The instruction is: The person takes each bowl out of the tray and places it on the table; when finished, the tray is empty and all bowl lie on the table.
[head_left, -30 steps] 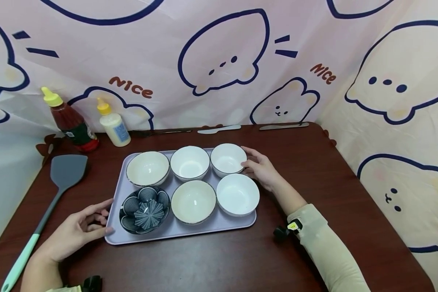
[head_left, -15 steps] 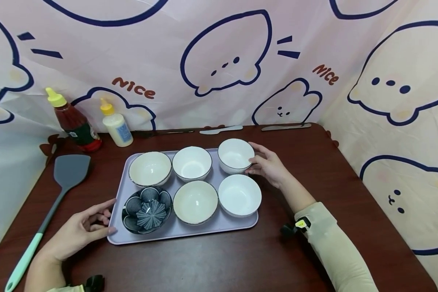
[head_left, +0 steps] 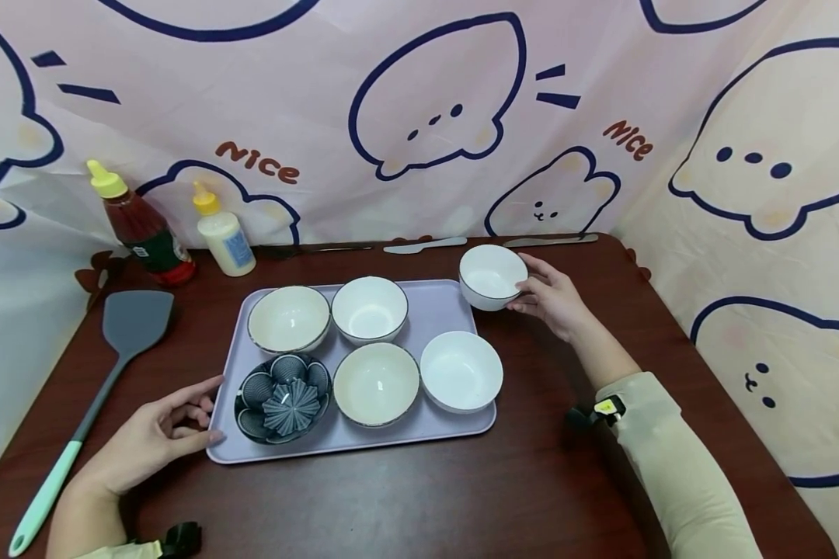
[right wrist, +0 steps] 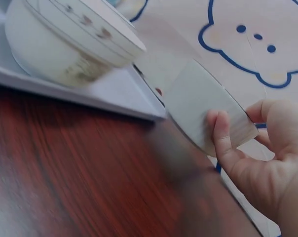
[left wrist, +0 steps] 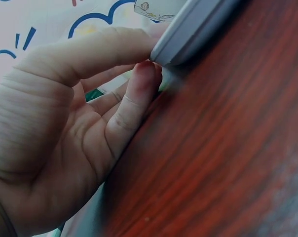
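My right hand (head_left: 548,299) pinches a white bowl (head_left: 492,273) with a thin dark rim by its right side. The bowl overlaps the back right corner of the lilac tray (head_left: 433,446) in the head view; the right wrist view shows it tilted and lifted off the table. My left hand (head_left: 157,435) grips the tray's left edge, thumb over the rim and fingertips at its underside in the left wrist view. On the tray stand several pale bowls, among them a white bowl (head_left: 461,373) at front right, and a dark blue petal-patterned bowl (head_left: 283,400) at front left.
A grey spatula (head_left: 136,322) with a mint handle lies left of the tray. At the back left stand a red sauce bottle (head_left: 147,233) and a cream bottle (head_left: 225,241), both yellow-capped. Knives, including a pale knife (head_left: 422,245), lie along the back edge by the patterned cloth (head_left: 308,93).
My right hand has lifted the white bowl from the tray's back right spot and carried it right and back, past the tray's corner. The left hand has kept its place at the tray edge.
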A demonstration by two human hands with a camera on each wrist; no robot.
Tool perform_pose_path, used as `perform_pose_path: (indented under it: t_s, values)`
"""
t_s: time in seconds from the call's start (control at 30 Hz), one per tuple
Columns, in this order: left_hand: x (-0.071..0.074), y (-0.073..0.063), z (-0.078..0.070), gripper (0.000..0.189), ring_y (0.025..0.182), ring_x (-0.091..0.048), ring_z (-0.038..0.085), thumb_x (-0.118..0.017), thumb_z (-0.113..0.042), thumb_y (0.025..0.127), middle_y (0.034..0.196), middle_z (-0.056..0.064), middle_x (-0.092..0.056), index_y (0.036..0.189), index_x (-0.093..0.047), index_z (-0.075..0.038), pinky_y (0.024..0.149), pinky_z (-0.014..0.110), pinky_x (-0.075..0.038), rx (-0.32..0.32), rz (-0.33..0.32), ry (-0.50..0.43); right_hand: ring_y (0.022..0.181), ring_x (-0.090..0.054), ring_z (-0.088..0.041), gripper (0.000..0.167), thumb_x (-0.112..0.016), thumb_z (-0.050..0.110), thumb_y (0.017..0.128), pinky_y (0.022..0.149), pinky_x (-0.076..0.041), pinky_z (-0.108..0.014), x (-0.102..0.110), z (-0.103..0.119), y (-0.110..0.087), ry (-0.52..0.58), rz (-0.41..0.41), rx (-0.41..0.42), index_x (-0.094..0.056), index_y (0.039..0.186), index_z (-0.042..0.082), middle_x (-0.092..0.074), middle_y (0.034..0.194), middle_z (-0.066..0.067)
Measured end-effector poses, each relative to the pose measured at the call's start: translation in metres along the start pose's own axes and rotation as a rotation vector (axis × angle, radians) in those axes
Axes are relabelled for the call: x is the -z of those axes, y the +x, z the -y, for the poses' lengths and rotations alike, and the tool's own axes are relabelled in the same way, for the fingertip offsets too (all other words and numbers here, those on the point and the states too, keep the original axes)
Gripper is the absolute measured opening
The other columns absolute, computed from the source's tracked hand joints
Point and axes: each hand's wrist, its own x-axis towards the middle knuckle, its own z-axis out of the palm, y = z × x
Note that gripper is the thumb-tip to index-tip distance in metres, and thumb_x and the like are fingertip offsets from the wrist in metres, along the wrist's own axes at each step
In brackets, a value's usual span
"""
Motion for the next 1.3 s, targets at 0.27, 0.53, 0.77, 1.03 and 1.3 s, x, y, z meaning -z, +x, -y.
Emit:
perform_pose_path:
  t_s: [0.27, 0.53, 0.77, 1.03, 1.3]
  values:
    - [0.001, 0.0, 0.0, 0.073, 0.089, -0.056, 0.006, -0.079, -0.017, 0.087, 0.103, 0.004, -0.055, 0.149, -0.042, -0.004, 0.07, 0.018, -0.053, 0.01, -0.003, -0.006, 0.072, -0.071, -0.014, 0.065, -0.049, 0.003, 0.1, 0.072, -0.059, -0.024, 0.016, -0.006, 0.01, 0.045, -0.034, -0.031, -0.025, 0.159, 0.019, -0.052, 0.124, -0.009]
    - [-0.002, -0.001, 0.002, 0.073, 0.089, -0.055, 0.006, -0.078, -0.018, 0.087, 0.103, 0.005, -0.055, 0.149, -0.042, -0.005, 0.07, 0.018, -0.053, 0.017, -0.002, -0.019, 0.07, -0.071, -0.015, 0.065, -0.05, 0.004, 0.101, 0.07, -0.059, -0.025, 0.02, -0.018, 0.02, 0.087, -0.063, -0.056, -0.026, 0.159, 0.021, -0.052, 0.121, -0.01]
    - [-0.003, -0.002, 0.003, 0.073, 0.089, -0.056, 0.006, -0.079, -0.016, 0.086, 0.103, 0.005, -0.055, 0.149, -0.042, -0.004, 0.07, 0.019, -0.053, 0.006, -0.003, -0.034, 0.071, -0.07, -0.015, 0.064, -0.049, 0.006, 0.102, 0.071, -0.059, -0.025, 0.021, -0.025, 0.02, 0.085, -0.073, -0.072, -0.026, 0.159, 0.023, -0.05, 0.124, -0.009]
    - [-0.002, -0.002, 0.004, 0.073, 0.089, -0.056, 0.006, -0.079, -0.014, 0.086, 0.102, 0.004, -0.055, 0.149, -0.043, -0.004, 0.07, 0.018, -0.053, -0.006, -0.013, -0.036, 0.077, -0.071, -0.014, 0.065, -0.053, 0.012, 0.103, 0.074, -0.058, -0.024, 0.023, -0.026, 0.017, 0.083, -0.054, -0.062, -0.024, 0.159, 0.025, -0.054, 0.119, -0.007]
    - [-0.002, -0.002, 0.001, 0.072, 0.088, -0.056, 0.006, -0.079, -0.013, 0.085, 0.101, 0.004, -0.054, 0.148, -0.044, -0.003, 0.068, 0.019, -0.053, -0.03, -0.017, -0.038, 0.082, -0.07, -0.01, 0.065, -0.056, 0.015, 0.102, 0.076, -0.057, -0.021, 0.029, -0.015, 0.002, 0.138, -0.079, -0.032, -0.025, 0.159, 0.019, -0.049, 0.125, -0.002]
